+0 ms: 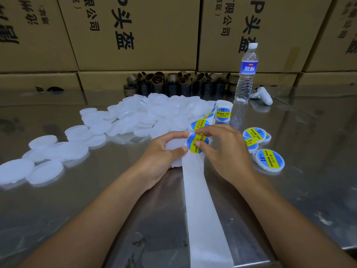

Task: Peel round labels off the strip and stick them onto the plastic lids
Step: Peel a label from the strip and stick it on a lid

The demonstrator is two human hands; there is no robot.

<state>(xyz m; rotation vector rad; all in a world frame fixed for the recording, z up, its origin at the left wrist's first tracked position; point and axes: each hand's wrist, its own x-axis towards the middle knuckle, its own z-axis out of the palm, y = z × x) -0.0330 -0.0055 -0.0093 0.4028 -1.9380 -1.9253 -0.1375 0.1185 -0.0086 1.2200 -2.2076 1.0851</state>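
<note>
1. Head view: the left hand (160, 158) curls round a plain lid (173, 146), in front of the water bottle (246, 74).
2. The right hand (226, 151) pinches a round label (197, 142) on the strip (201, 190); it may be half peeled.
3. Next job: pull the label free and press it flat on the lid.

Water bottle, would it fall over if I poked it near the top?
Probably yes: the bottle stands upright, tall and narrow, so a high poke would likely tip it. Once down, its round body might roll on the smooth metal table. Its thin clear plastic looks light and squashy.
</note>
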